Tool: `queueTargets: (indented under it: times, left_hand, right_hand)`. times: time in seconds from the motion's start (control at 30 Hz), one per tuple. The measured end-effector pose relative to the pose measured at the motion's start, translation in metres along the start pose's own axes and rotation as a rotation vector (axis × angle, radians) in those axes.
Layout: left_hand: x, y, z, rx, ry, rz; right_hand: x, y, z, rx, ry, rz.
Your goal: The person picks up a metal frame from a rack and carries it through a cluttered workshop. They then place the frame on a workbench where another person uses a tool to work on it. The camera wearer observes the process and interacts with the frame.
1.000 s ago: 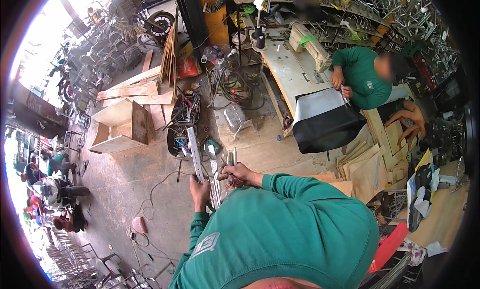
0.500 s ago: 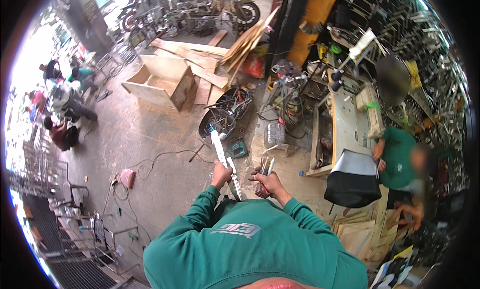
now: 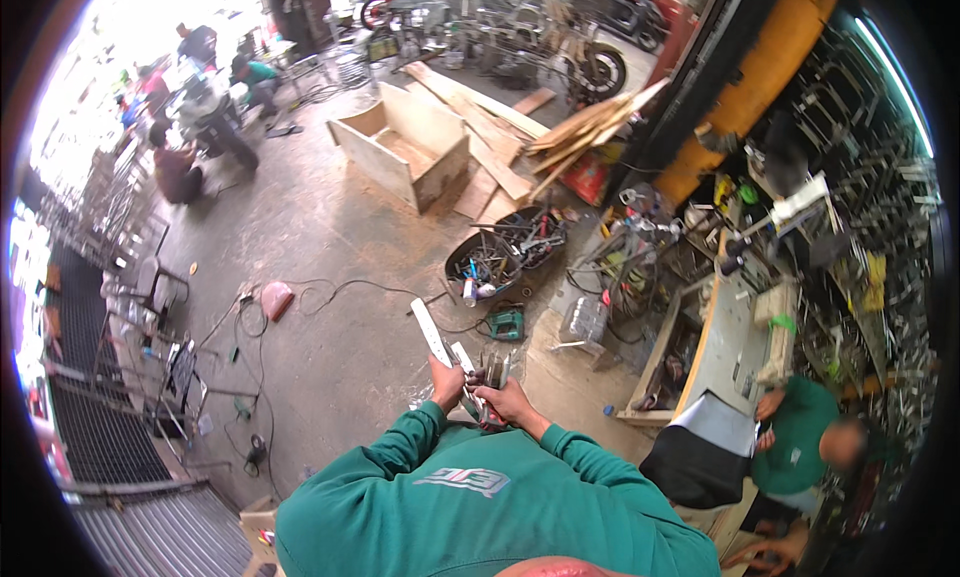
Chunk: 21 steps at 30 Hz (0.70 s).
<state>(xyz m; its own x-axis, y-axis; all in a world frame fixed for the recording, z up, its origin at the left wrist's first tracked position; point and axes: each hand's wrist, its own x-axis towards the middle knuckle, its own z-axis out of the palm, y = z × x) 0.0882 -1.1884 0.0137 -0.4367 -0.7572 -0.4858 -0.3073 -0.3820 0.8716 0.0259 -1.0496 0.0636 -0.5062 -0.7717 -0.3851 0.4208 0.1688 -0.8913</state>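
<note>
Now, in the head view, the left hand (image 3: 447,385) grips a long white strip (image 3: 429,330) that slants out ahead of it. Just beside it, the right hand (image 3: 511,403) is wrapped around slim rod-like tools (image 3: 494,368), a red handle (image 3: 490,415) showing at its palm. Beyond both hands, a teal power tool (image 3: 506,323) lies on the floor (image 3: 345,377), a wooden box (image 3: 442,182) well farther ahead.

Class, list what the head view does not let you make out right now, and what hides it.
All in the head view:
1) White strip: its gripped part, covered by the left hand.
2) Slim items: their lower parts, covered by the right hand.
3) Jumbled tools: individual kinds, too small and overlapping.
4) Crouching person: hand details, too small.
</note>
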Motion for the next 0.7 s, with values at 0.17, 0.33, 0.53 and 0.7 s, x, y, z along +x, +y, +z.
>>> queueTargets:
  times: [0.17, 0.33, 0.53, 0.7]
  left_hand:
    - [0.006, -0.046, -0.019, -0.137, 0.153, -0.264]
    - [0.016, -0.085, -0.046, -0.156, 0.239, -0.418]
    - [0.022, -0.075, -0.043, -0.095, 0.071, -0.518]
    - [0.013, -0.038, -0.001, 0.782, 0.049, -0.086]
  right_hand:
    - [-0.005, -0.016, 0.003, -0.414, -0.183, 0.216]
    - [0.005, -0.005, 0.003, -0.423, -0.243, 0.141]
    - [-0.002, -0.009, -0.007, -0.455, -0.185, 0.229]
    - [-0.020, -0.040, -0.022, -0.358, -0.042, 0.212]
